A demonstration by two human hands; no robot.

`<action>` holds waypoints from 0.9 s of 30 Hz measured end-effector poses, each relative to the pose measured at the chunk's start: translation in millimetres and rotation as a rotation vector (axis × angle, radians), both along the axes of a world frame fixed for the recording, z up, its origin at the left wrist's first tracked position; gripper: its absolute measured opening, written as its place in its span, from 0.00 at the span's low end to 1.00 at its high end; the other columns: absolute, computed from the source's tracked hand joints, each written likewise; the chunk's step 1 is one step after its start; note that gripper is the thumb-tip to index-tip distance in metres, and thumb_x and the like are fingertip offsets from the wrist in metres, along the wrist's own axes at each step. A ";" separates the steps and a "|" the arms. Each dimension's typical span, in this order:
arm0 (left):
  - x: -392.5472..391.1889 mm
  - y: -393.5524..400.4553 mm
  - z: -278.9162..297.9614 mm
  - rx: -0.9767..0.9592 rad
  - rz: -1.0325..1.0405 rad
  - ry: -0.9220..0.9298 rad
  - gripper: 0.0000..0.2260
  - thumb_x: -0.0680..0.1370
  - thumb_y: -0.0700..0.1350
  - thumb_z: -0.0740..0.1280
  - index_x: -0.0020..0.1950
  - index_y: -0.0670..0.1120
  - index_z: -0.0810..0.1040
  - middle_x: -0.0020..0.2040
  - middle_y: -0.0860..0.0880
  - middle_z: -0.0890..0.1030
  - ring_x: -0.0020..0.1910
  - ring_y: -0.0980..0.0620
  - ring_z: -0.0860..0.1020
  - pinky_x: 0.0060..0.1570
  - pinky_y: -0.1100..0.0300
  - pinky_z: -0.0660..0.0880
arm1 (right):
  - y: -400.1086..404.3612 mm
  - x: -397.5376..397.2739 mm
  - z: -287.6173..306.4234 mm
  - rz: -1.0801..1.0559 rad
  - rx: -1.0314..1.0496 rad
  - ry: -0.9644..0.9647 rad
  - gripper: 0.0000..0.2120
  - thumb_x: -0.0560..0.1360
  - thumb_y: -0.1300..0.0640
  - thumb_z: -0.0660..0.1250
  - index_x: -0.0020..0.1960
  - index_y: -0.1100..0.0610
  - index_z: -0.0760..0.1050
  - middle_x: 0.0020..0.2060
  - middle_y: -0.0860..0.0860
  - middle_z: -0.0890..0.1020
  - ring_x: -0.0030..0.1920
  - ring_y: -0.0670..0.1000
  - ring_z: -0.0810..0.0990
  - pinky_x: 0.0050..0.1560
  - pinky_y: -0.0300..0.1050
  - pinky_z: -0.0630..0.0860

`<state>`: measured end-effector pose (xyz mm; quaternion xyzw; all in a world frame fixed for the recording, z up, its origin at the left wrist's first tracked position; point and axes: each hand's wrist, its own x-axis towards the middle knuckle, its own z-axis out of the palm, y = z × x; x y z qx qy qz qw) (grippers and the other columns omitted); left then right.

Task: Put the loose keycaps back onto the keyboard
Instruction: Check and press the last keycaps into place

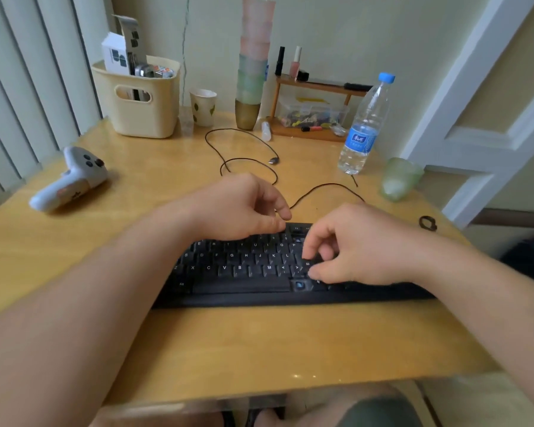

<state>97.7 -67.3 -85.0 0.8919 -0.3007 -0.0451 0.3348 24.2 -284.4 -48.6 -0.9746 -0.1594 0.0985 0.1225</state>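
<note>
A black keyboard (244,272) lies across the middle of the wooden table (259,340). My left hand (241,208) hovers over its upper rows with the fingers curled and the thumb laid against the index finger; I see no keycap in it. My right hand (358,245) is down on the right end of the letter block. Its index fingertip and thumb pinch a black keycap (307,265) there. In the bottom row just below, one spot (299,285) looks bluish, unlike the black keys around it. Both hands hide the keys under them.
The keyboard's dark cable (244,161) loops behind it. A white controller (71,180) lies at the left. At the back stand a cream basket (142,100), a paper cup (202,107), stacked cups (253,72) and a small shelf (315,87). A water bottle (364,124) and a green cup (398,180) stand at the right.
</note>
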 end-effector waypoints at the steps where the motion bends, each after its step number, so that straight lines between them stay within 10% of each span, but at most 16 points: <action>1: 0.3 -0.3 -1.0 0.006 -0.001 -0.015 0.06 0.76 0.53 0.76 0.53 0.58 0.85 0.42 0.55 0.84 0.42 0.56 0.81 0.44 0.62 0.76 | 1.8 -4.5 -3.3 -0.007 -0.003 0.014 0.06 0.70 0.48 0.78 0.44 0.43 0.82 0.37 0.40 0.83 0.36 0.42 0.80 0.40 0.40 0.78; 10: 0.6 1.7 0.3 0.078 -0.036 -0.052 0.06 0.72 0.56 0.78 0.46 0.59 0.85 0.37 0.57 0.82 0.36 0.60 0.78 0.42 0.58 0.78 | 16.3 -16.7 0.5 -0.019 -0.134 0.041 0.06 0.71 0.47 0.78 0.46 0.43 0.83 0.36 0.40 0.82 0.37 0.37 0.78 0.30 0.29 0.69; 27: -15.7 -13.4 1.8 0.201 -0.167 -0.032 0.15 0.66 0.61 0.81 0.37 0.53 0.81 0.27 0.58 0.73 0.28 0.59 0.71 0.33 0.60 0.68 | 41.3 -11.7 4.1 0.007 -0.324 0.015 0.08 0.71 0.51 0.79 0.37 0.48 0.82 0.34 0.43 0.81 0.36 0.42 0.77 0.33 0.39 0.72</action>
